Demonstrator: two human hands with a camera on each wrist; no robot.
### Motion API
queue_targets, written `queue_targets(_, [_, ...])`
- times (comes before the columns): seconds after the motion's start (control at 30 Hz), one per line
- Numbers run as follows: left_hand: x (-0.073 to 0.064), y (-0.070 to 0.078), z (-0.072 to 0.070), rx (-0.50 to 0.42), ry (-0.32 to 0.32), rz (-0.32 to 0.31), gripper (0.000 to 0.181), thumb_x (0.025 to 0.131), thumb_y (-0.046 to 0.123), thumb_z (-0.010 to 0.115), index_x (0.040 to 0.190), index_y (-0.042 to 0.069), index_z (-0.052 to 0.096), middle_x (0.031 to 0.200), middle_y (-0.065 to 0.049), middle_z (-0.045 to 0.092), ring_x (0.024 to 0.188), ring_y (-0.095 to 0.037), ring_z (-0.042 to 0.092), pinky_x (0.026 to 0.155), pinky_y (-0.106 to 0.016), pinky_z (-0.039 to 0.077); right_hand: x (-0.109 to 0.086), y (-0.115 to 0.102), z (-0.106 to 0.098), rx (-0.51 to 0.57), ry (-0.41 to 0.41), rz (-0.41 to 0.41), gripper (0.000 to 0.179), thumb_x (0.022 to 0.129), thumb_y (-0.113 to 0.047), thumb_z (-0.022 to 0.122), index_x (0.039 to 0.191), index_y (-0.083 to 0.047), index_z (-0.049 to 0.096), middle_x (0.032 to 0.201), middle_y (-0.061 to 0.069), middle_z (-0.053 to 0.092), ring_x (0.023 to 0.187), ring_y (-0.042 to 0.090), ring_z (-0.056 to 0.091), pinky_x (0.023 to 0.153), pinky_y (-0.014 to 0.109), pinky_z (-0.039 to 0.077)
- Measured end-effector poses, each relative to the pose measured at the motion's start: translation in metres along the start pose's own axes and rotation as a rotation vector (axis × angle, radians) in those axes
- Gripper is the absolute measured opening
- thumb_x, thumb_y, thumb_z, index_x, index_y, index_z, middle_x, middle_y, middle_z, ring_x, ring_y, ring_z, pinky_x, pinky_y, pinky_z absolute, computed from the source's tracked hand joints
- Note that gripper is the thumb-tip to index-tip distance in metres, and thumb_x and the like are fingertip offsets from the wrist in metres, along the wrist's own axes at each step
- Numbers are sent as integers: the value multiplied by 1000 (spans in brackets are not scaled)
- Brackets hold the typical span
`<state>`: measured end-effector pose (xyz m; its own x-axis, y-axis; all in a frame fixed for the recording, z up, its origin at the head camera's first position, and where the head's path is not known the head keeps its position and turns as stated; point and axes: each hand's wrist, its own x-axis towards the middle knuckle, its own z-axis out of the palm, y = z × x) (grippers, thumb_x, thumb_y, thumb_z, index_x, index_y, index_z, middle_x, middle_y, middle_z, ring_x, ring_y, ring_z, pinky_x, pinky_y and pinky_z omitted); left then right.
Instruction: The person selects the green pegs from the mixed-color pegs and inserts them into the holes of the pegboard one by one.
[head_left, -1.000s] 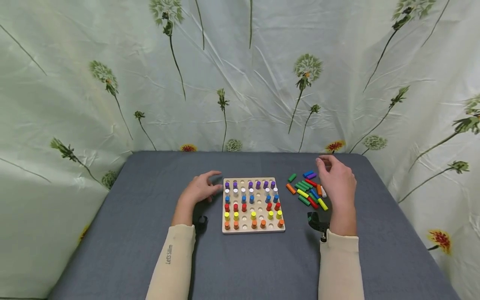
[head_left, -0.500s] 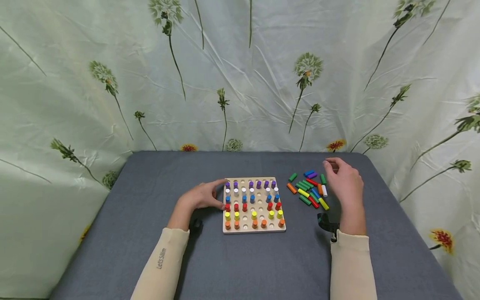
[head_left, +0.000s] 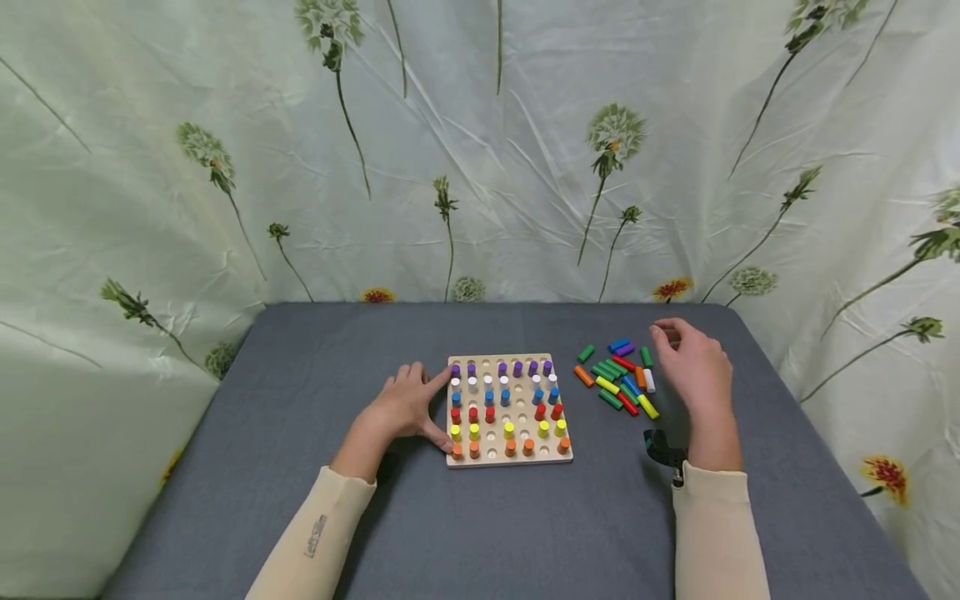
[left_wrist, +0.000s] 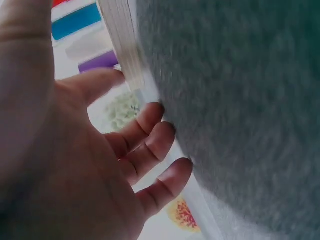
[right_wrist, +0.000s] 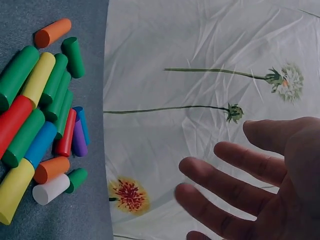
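Note:
A light wooden pegboard (head_left: pixel 491 458) lies flat on the table, set with rows of purple, white, blue, red, yellow and orange pegs; some holes are bare. My left hand (head_left: pixel 401 407) is at its left side, thumb and index finger spread wide along that edge, with the index fingertip right at the board's side in the left wrist view. The other fingers (left_wrist: pixel 160 142) are loosely bent over the table. To the right of the loose pegs (head_left: pixel 627 406) hovers my right hand (head_left: pixel 697 367), fingers relaxed and nothing between them in the right wrist view.
The loose pegs lie in a cluster right of the board, including green (right_wrist: pixel 20 75), yellow, red, blue, orange, purple and white (right_wrist: pixel 51 189) ones. A grey cloth covers the table (head_left: pixel 510 533). Behind it hangs a pale curtain (head_left: pixel 525 167) printed with dandelions.
My left hand has come to the board's left edge and slid nearer, its thumb and index finger spreading apart. My right hand has shifted right, away from the loose pegs, uncovering a green one.

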<state>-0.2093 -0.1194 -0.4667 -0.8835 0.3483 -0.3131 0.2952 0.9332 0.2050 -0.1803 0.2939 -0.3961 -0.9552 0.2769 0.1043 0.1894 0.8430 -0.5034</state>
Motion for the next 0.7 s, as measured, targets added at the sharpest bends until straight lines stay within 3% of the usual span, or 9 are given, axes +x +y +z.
queue_targets(0.17, [-3, -1, 5, -7, -2, -1, 137, 60, 73, 93, 170, 23, 29, 128, -15, 49, 112, -28, 46, 96, -44, 44, 1, -3, 7, 24, -3, -12, 49, 113, -44, 44, 139, -9, 65, 95, 15, 68, 69, 32, 57, 61, 41, 41])
queue_targets(0.27, [-4, -3, 6, -45, 15, -22, 136, 59, 71, 94, 170, 25, 29, 146, -18, 45, 123, -32, 49, 103, -48, 48, 2, -7, 13, 44, 0, -44, 45, 113, -41, 48, 136, -7, 67, 77, 7, 55, 56, 24, 43, 51, 34, 31])
queue_targets(0.37, [-4, -4, 6, -72, 25, -24, 136, 60, 69, 95, 170, 26, 28, 167, -21, 30, 141, -40, 46, 115, -59, 45, 5, -10, 22, 51, -16, -79, 41, 112, -38, 51, 134, -7, 68, 70, 5, 52, 52, 22, 40, 48, 33, 29])
queue_targets(0.47, [-3, -4, 5, -76, 14, -20, 137, 61, 69, 95, 170, 25, 26, 174, -23, 20, 152, -45, 39, 121, -64, 38, 7, -13, 34, 48, -62, -96, 38, 111, -35, 55, 133, -7, 69, 75, 9, 61, 53, 22, 44, 50, 33, 33])
queue_targets(0.57, [-2, -2, 3, -78, 3, -24, 136, 61, 69, 95, 171, 25, 26, 175, -23, 21, 153, -46, 38, 123, -65, 35, 10, -13, 49, 28, -118, -91, 35, 110, -30, 59, 134, -7, 69, 95, 17, 73, 58, 23, 51, 53, 34, 38])
queue_targets(0.7, [-1, 1, 3, -71, -16, -39, 137, 61, 68, 95, 171, 26, 25, 175, -22, 21, 154, -45, 36, 124, -64, 34, 14, -14, 71, -68, -151, -101, 32, 107, -21, 63, 137, -10, 70, 113, 19, 76, 74, 28, 62, 62, 39, 49])
